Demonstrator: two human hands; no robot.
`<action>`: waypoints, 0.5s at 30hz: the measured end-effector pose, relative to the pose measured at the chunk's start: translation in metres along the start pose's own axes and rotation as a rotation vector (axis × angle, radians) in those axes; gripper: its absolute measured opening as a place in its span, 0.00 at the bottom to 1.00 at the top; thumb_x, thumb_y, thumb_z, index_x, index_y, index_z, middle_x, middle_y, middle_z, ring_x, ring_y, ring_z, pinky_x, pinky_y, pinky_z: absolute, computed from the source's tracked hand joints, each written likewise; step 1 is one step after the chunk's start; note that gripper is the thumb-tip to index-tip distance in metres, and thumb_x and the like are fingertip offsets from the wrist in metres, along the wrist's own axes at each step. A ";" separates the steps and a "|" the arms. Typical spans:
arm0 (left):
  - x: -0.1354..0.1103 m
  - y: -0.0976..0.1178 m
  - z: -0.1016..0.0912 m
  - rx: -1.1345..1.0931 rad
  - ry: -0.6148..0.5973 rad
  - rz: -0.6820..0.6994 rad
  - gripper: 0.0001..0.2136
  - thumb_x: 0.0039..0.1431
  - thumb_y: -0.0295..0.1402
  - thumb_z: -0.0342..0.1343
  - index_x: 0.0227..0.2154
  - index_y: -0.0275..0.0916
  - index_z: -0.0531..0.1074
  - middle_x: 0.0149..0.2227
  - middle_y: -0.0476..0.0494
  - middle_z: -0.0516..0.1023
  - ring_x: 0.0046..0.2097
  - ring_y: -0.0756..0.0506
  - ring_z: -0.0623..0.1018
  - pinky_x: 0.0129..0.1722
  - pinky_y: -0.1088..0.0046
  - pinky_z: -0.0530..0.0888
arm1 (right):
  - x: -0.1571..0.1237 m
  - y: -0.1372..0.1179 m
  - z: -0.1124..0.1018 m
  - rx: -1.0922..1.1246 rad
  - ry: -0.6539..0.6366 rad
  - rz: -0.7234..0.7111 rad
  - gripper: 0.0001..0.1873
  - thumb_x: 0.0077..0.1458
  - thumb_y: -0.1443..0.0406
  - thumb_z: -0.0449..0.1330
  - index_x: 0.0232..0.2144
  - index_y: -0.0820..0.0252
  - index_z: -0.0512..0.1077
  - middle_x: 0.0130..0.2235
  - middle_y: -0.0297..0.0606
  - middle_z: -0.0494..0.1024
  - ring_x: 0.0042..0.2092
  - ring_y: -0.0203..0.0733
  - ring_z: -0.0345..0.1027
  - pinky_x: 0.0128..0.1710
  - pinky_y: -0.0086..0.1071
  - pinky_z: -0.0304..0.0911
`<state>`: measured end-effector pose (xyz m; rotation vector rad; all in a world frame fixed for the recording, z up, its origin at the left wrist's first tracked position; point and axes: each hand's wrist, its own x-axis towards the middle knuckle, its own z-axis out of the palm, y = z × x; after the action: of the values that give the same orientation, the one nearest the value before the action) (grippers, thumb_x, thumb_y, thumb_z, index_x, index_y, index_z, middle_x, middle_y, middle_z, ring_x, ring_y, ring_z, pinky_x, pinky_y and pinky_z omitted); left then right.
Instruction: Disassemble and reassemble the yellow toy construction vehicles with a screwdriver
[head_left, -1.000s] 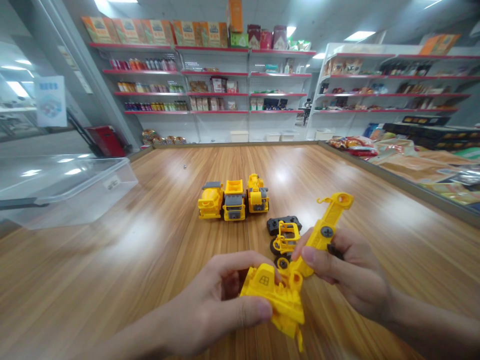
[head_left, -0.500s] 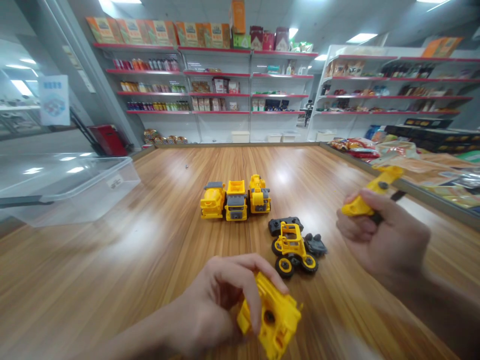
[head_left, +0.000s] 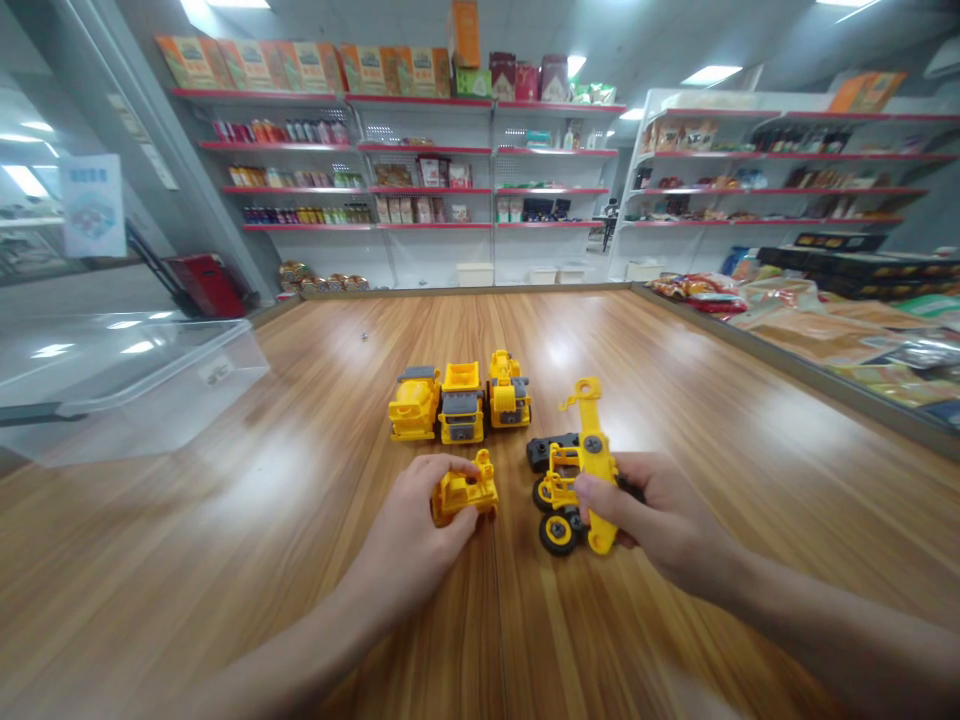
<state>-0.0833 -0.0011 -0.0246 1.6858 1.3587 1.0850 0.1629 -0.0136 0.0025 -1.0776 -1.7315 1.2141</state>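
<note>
My left hand (head_left: pixel 420 520) is closed around a yellow plastic toy vehicle body (head_left: pixel 469 490), low at the table's middle. Fingers and thumb grip its two sides. My right hand (head_left: pixel 637 510) pinches a long yellow toy arm piece (head_left: pixel 595 450) with a dark screw in its middle and a ring at its upper end. Behind that piece lie toy parts: a yellow cab frame (head_left: pixel 559 478), black wheels with yellow hubs (head_left: pixel 558 533) and a black chassis piece (head_left: pixel 544 453), partly hidden by the right hand.
Three yellow toy trucks stand side by side ahead: a rounded one (head_left: pixel 415 405), a dump truck (head_left: pixel 462 400) and one with a folded arm (head_left: pixel 510 390). A clear plastic bin (head_left: pixel 150 390) sits at the left. Packaged goods (head_left: pixel 810 310) lie beyond the right table edge.
My left hand has carried the yellow body forward and to the left, toward the trucks. My right hand has swung left with the arm piece, now in front of the loose parts.
</note>
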 end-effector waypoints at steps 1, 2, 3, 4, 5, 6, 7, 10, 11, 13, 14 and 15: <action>0.000 0.002 -0.001 0.046 0.046 0.039 0.12 0.49 0.29 0.62 0.39 0.41 0.77 0.44 0.40 0.75 0.51 0.37 0.70 0.54 0.56 0.62 | 0.000 0.000 0.001 -0.036 -0.054 -0.002 0.23 0.61 0.51 0.55 0.23 0.62 0.66 0.20 0.29 0.61 0.21 0.29 0.52 0.19 0.25 0.46; -0.001 0.004 -0.002 0.074 0.098 0.081 0.12 0.49 0.29 0.63 0.39 0.42 0.77 0.46 0.40 0.74 0.53 0.36 0.69 0.57 0.56 0.60 | 0.000 -0.001 0.002 -0.066 -0.104 -0.008 0.22 0.61 0.52 0.55 0.23 0.62 0.66 0.20 0.29 0.61 0.21 0.29 0.52 0.19 0.25 0.46; -0.004 0.007 -0.003 0.081 0.145 0.118 0.12 0.49 0.29 0.63 0.39 0.42 0.77 0.47 0.40 0.73 0.54 0.36 0.68 0.58 0.56 0.58 | 0.000 -0.001 0.004 -0.086 -0.150 -0.019 0.21 0.61 0.52 0.55 0.24 0.62 0.67 0.20 0.29 0.61 0.22 0.29 0.53 0.19 0.25 0.47; -0.007 0.011 -0.004 0.050 0.186 0.157 0.11 0.50 0.29 0.63 0.39 0.42 0.78 0.47 0.41 0.73 0.54 0.37 0.67 0.58 0.58 0.59 | -0.001 -0.002 0.006 -0.095 -0.191 -0.028 0.20 0.61 0.53 0.56 0.24 0.62 0.68 0.21 0.28 0.62 0.22 0.29 0.53 0.20 0.25 0.47; -0.010 0.015 -0.005 -0.021 0.181 0.186 0.11 0.52 0.29 0.62 0.39 0.43 0.77 0.46 0.42 0.73 0.52 0.39 0.68 0.55 0.61 0.62 | -0.002 -0.003 0.009 -0.094 -0.231 -0.036 0.19 0.61 0.54 0.57 0.25 0.62 0.69 0.22 0.28 0.62 0.23 0.30 0.53 0.21 0.25 0.48; -0.015 0.018 -0.005 -0.109 0.121 0.199 0.10 0.54 0.28 0.61 0.40 0.43 0.77 0.43 0.43 0.74 0.47 0.40 0.71 0.50 0.65 0.66 | -0.002 -0.004 0.011 -0.087 -0.272 -0.041 0.18 0.60 0.54 0.58 0.26 0.62 0.70 0.22 0.29 0.63 0.24 0.30 0.54 0.23 0.25 0.50; -0.020 0.022 -0.005 -0.191 0.018 0.199 0.09 0.56 0.28 0.59 0.41 0.43 0.76 0.40 0.43 0.75 0.44 0.42 0.72 0.45 0.67 0.69 | -0.003 -0.005 0.014 -0.079 -0.318 -0.044 0.18 0.60 0.54 0.58 0.27 0.62 0.70 0.23 0.29 0.64 0.26 0.31 0.55 0.25 0.26 0.52; -0.031 0.029 -0.002 -0.370 -0.370 0.157 0.10 0.60 0.30 0.56 0.45 0.43 0.74 0.42 0.42 0.74 0.41 0.44 0.74 0.42 0.69 0.71 | -0.004 -0.007 0.020 -0.097 -0.463 -0.047 0.19 0.58 0.52 0.59 0.26 0.63 0.72 0.25 0.30 0.65 0.28 0.32 0.58 0.28 0.26 0.55; -0.033 0.030 -0.001 -0.411 -0.467 0.128 0.11 0.61 0.31 0.55 0.46 0.43 0.73 0.45 0.42 0.74 0.43 0.44 0.74 0.43 0.68 0.71 | -0.005 -0.007 0.022 -0.121 -0.488 -0.048 0.20 0.58 0.52 0.59 0.25 0.63 0.72 0.24 0.30 0.65 0.27 0.32 0.57 0.28 0.26 0.55; -0.034 0.029 0.003 -0.476 -0.581 0.080 0.10 0.61 0.32 0.55 0.45 0.42 0.73 0.47 0.41 0.73 0.46 0.44 0.74 0.47 0.67 0.71 | -0.006 -0.007 0.024 -0.199 -0.491 -0.042 0.21 0.55 0.51 0.61 0.24 0.63 0.71 0.23 0.29 0.62 0.26 0.31 0.56 0.26 0.26 0.54; -0.033 0.028 0.004 -0.500 -0.598 0.049 0.09 0.61 0.33 0.56 0.44 0.41 0.73 0.46 0.41 0.74 0.45 0.45 0.74 0.47 0.67 0.71 | -0.007 -0.006 0.025 -0.237 -0.479 -0.031 0.21 0.53 0.50 0.62 0.23 0.63 0.71 0.22 0.28 0.61 0.26 0.31 0.55 0.25 0.26 0.52; -0.032 0.025 0.006 -0.516 -0.590 0.014 0.08 0.61 0.34 0.56 0.43 0.40 0.73 0.43 0.42 0.75 0.42 0.46 0.74 0.44 0.69 0.72 | -0.008 -0.007 0.025 -0.269 -0.469 -0.016 0.21 0.52 0.50 0.63 0.23 0.63 0.70 0.22 0.27 0.60 0.25 0.31 0.54 0.24 0.26 0.51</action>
<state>-0.0711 -0.0374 -0.0096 1.4565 0.6258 0.7637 0.1416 -0.0301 0.0014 -0.9768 -2.3098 1.3250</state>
